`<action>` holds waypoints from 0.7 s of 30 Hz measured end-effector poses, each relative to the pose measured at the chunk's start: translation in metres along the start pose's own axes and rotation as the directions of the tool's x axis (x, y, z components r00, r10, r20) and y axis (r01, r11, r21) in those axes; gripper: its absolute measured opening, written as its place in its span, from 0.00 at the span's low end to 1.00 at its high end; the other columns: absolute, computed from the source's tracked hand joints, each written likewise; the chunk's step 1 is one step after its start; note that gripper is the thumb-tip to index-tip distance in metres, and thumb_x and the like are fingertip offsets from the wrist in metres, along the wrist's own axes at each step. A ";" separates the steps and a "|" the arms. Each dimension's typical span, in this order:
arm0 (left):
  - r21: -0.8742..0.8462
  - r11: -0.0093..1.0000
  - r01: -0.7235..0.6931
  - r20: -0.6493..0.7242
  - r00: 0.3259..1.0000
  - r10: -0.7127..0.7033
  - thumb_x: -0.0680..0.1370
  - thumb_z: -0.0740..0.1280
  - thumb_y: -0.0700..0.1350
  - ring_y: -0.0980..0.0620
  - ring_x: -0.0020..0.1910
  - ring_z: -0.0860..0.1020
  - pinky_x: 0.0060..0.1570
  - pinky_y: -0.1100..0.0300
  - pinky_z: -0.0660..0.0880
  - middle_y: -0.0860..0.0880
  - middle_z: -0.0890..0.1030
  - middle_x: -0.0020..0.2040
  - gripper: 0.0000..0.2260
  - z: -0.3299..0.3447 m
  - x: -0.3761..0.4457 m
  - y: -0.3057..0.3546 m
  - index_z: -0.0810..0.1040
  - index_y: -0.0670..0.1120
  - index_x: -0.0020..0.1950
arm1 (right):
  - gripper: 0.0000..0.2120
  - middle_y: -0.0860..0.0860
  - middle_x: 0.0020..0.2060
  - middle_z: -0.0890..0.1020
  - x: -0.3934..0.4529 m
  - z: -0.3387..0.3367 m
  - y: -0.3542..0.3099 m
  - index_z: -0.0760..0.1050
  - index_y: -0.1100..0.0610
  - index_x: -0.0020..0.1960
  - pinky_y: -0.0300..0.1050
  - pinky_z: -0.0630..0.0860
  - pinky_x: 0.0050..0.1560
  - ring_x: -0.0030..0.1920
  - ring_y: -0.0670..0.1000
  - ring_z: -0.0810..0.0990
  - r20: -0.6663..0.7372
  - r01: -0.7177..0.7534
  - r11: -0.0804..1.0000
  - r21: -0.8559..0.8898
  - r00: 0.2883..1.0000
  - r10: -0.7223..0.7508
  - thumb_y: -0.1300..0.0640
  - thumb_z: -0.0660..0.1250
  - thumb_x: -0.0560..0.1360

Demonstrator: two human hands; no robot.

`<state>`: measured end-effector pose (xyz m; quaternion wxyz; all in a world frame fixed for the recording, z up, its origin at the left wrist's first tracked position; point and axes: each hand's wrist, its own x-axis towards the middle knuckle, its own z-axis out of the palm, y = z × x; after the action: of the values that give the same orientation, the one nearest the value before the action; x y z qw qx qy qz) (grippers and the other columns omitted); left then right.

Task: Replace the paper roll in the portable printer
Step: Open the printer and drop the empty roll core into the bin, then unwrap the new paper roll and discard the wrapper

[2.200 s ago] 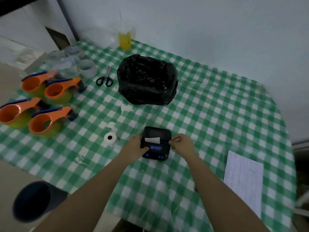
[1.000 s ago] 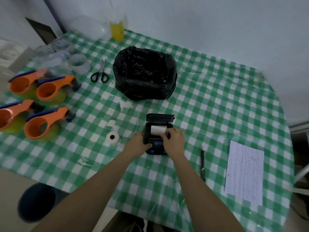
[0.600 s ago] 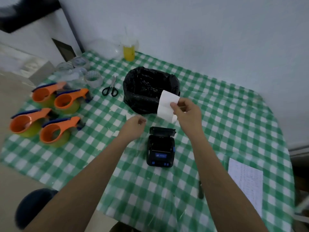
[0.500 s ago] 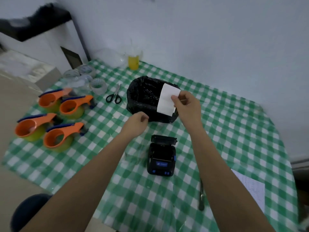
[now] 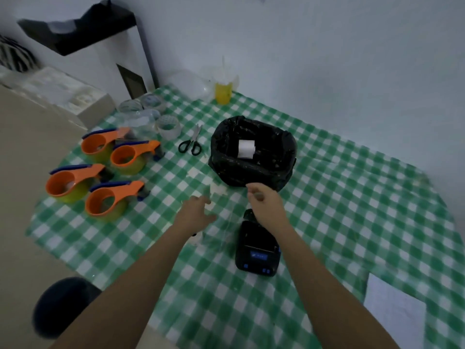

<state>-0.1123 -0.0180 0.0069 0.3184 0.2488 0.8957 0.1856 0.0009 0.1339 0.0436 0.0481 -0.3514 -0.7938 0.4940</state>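
The black portable printer (image 5: 257,249) lies on the green checked tablecloth (image 5: 339,210) with its lid raised and its paper bay dark. A white piece of paper roll (image 5: 246,148) lies inside the black bag-lined bin (image 5: 253,152) behind it. My right hand (image 5: 264,204) hovers empty between bin and printer, fingers loosely curled. My left hand (image 5: 197,212) hangs to the left, fingers apart, holding nothing, above small white paper scraps (image 5: 217,191). The spare roll is hidden under my left forearm.
Several orange tape dispensers (image 5: 100,172) stand at the left, with clear tape rolls (image 5: 168,126) and scissors (image 5: 191,143) behind them. A yellow cup (image 5: 223,93) is at the back edge. A white sheet (image 5: 395,308) lies at the right front.
My right hand held the white paper over the bin; now the paper lies in the bin and the hand has drawn back empty. My left hand has opened and shifted left.
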 end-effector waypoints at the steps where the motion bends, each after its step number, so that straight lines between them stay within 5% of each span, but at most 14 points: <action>1: 0.073 0.997 0.031 0.032 0.999 -0.034 0.72 0.69 0.54 0.40 0.68 0.65 0.63 0.47 0.69 0.40 0.67 0.70 0.29 0.007 -0.004 -0.010 0.65 0.45 0.69 | 0.12 0.54 0.56 0.79 -0.006 0.007 0.005 0.75 0.56 0.61 0.43 0.75 0.49 0.49 0.49 0.77 0.011 0.014 1.000 -0.010 1.000 -0.013 0.59 0.60 0.78; 5: 0.212 0.973 0.097 0.036 0.994 -0.107 0.68 0.72 0.57 0.39 0.66 0.63 0.62 0.45 0.71 0.39 0.65 0.66 0.35 0.027 -0.013 -0.034 0.62 0.43 0.67 | 0.12 0.55 0.55 0.79 -0.023 0.028 0.019 0.75 0.56 0.60 0.44 0.76 0.49 0.46 0.49 0.76 0.063 -0.007 0.999 -0.045 0.998 0.009 0.59 0.59 0.79; 11: 0.162 0.984 0.073 0.031 0.996 -0.079 0.71 0.70 0.49 0.40 0.57 0.72 0.53 0.48 0.73 0.39 0.72 0.61 0.21 0.033 -0.017 -0.040 0.70 0.41 0.59 | 0.12 0.53 0.58 0.78 -0.033 0.035 0.029 0.75 0.56 0.60 0.46 0.76 0.55 0.52 0.50 0.77 0.105 -0.010 0.994 -0.108 0.994 0.022 0.58 0.58 0.79; 14: -0.011 0.998 -0.064 -0.051 0.997 0.063 0.73 0.69 0.52 0.47 0.49 0.73 0.48 0.55 0.73 0.43 0.73 0.58 0.20 0.026 -0.024 -0.029 0.72 0.43 0.59 | 0.11 0.52 0.54 0.79 -0.039 0.032 0.030 0.77 0.55 0.58 0.44 0.77 0.53 0.49 0.49 0.77 0.063 -0.012 0.999 -0.037 0.998 0.014 0.57 0.60 0.79; 18: -0.390 0.893 -0.224 -0.060 0.974 0.217 0.71 0.72 0.52 0.51 0.52 0.76 0.51 0.56 0.76 0.51 0.76 0.55 0.18 0.008 -0.046 0.006 0.75 0.49 0.59 | 0.14 0.50 0.59 0.77 -0.050 0.025 0.027 0.74 0.52 0.62 0.44 0.75 0.57 0.58 0.50 0.77 0.161 -0.105 0.972 0.212 0.984 0.072 0.51 0.61 0.78; 21: -0.626 0.758 -0.185 0.032 0.964 0.262 0.71 0.72 0.47 0.50 0.54 0.80 0.53 0.55 0.79 0.49 0.79 0.55 0.15 0.002 -0.057 0.023 0.77 0.51 0.57 | 0.13 0.49 0.60 0.77 -0.065 0.014 0.022 0.74 0.49 0.62 0.49 0.75 0.61 0.59 0.51 0.77 0.258 -0.244 0.806 0.539 0.959 0.118 0.52 0.60 0.78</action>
<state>-0.0654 -0.0314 0.0439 0.4098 0.2466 0.7289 0.4899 0.0543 0.0898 0.0361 0.0179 -0.3409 -0.5748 0.7437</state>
